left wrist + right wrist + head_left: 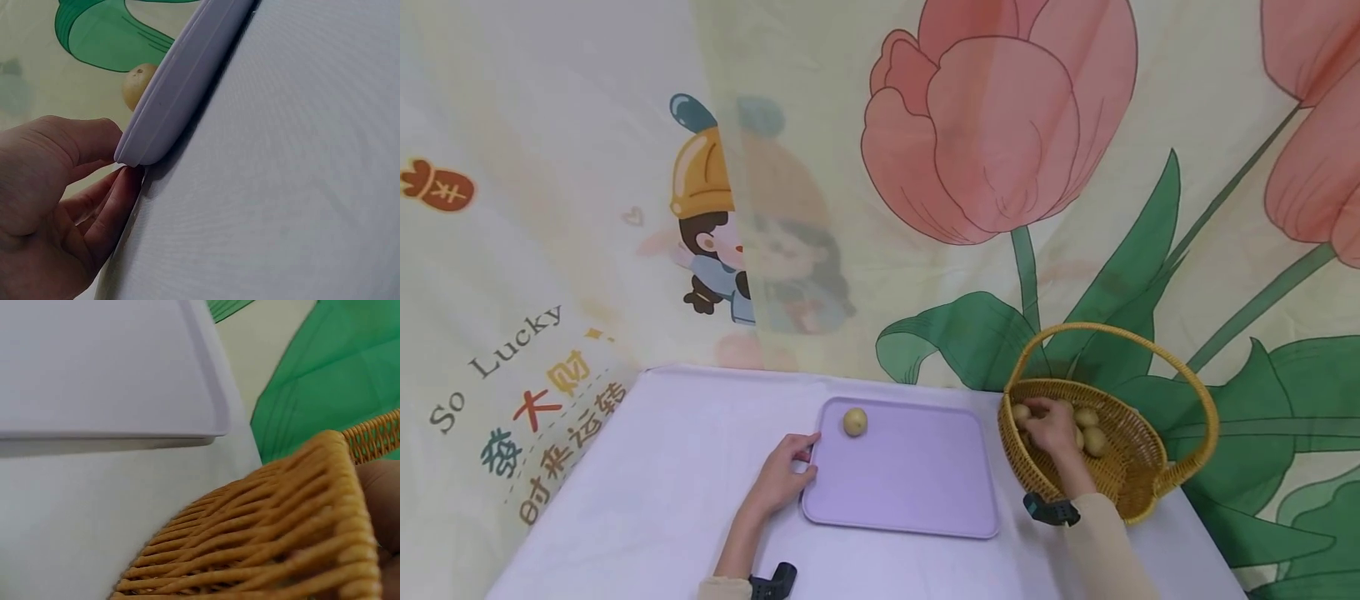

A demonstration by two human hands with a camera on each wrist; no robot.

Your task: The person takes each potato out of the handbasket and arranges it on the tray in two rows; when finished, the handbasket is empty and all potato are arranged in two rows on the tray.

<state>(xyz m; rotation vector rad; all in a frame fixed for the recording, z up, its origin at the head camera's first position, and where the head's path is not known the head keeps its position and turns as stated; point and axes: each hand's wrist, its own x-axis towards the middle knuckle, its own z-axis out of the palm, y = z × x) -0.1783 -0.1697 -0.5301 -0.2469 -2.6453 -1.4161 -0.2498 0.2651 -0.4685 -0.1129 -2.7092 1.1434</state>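
A lilac rectangular tray [902,492] lies on the table, and one small yellow potato [854,422] sits near its far left corner. At the tray's left edge, my left hand [782,475] pinches the rim; the left wrist view has fingertips above and below the rim. My right hand [1054,427] reaches down inside a wicker basket [1127,467] holding several potatoes [1094,442]. Its fingertips are right at a potato [1021,414] by the basket's left wall. In the right wrist view the basket's side hides most of that hand; I cannot tell whether it grips the potato.
The basket's tall arched handle [1206,400] rises over its right side. A white cloth [685,450] covers the table. Behind stands a printed backdrop [805,50] with tulips, a cartoon figure and lettering.
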